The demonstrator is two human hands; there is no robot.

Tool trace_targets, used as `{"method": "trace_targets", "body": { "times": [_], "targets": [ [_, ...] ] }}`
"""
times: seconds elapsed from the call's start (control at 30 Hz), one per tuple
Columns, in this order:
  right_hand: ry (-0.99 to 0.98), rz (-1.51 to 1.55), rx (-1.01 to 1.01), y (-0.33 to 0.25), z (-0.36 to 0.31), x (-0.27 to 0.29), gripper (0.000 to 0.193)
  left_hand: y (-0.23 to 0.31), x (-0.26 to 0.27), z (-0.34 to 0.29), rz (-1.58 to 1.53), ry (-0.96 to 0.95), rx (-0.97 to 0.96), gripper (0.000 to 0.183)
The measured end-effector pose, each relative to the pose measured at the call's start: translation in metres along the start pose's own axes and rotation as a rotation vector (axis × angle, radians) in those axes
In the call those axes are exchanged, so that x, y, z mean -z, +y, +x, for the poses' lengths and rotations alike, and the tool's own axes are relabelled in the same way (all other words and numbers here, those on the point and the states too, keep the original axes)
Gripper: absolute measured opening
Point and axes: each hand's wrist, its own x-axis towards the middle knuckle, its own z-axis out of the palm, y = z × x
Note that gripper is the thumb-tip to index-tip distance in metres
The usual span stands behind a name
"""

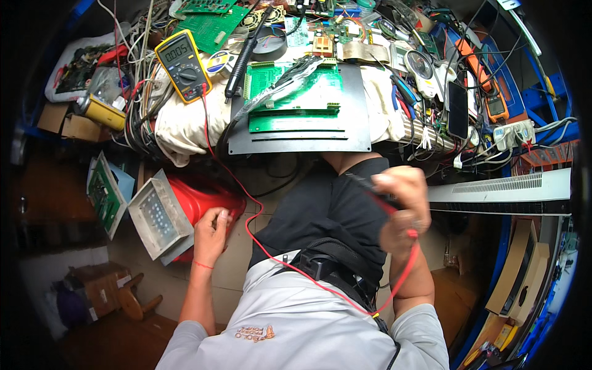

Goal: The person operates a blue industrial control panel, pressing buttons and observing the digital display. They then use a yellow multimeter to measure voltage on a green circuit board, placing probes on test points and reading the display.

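My right hand point(404, 200), raised over my right thigh and blurred, is closed round a test probe point(387, 200) with a dark, thin front end pointing left. A red test lead point(259, 242) trails from that hand across my lap and up to the yellow multimeter point(183, 66) at the back left of the bench. My left hand point(211, 235) hangs low beside the red stool-like object point(196, 194), its fingers curled, with nothing visible in them. On the bench ahead, a green circuit board point(259, 125) lies on a dark panel point(296, 145), partly under a clear plastic-wrapped cable point(277, 88).
A grey metal box point(161, 217) leans on the red object, next to another board point(106, 191). A soldering-iron-like tool point(240, 65), pliers point(404, 92), a phone point(457, 110) and an orange meter point(495, 106) crowd the bench. A long white vented case point(499, 185) stands at right.
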Motion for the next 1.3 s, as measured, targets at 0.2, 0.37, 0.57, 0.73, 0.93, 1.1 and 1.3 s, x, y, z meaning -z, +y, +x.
{"method": "trace_targets", "body": {
  "times": [0.2, 0.37, 0.57, 0.73, 0.93, 1.1, 1.3],
  "targets": [
    [-0.262, 0.227, 0.379, -0.038, 0.038, -0.075, 0.043, 0.127, -0.022, 0.006, 0.01, 0.105, -0.92, 0.05],
    [-0.143, 0.102, 0.472, -0.041, 0.051, -0.076, 0.032, 0.174, -0.015, 0.025, 0.058, -0.018, -1.171, 0.046],
    [-0.092, 0.078, 0.478, -0.038, 0.055, -0.073, 0.041, 0.179, -0.01, 0.036, 0.177, -0.017, -1.166, 0.037],
    [-0.085, 0.04, 0.421, -0.019, 0.061, -0.045, 0.044, 0.155, 0.023, 0.067, 0.047, 0.504, -1.046, 0.015],
    [0.207, -0.181, 0.057, -0.005, 0.063, 0.004, 0.066, 0.134, 0.093, 0.104, -1.094, 0.537, -0.7, 0.039],
    [0.204, -0.229, -0.062, 0.021, 0.059, 0.011, 0.083, 0.098, 0.036, 0.128, -0.725, 0.436, -0.579, 0.035],
    [0.075, -0.125, -0.293, 0.051, 0.033, -0.004, 0.027, 0.068, -0.027, 0.147, -0.25, 0.395, -0.403, 0.022]
  ]
}}
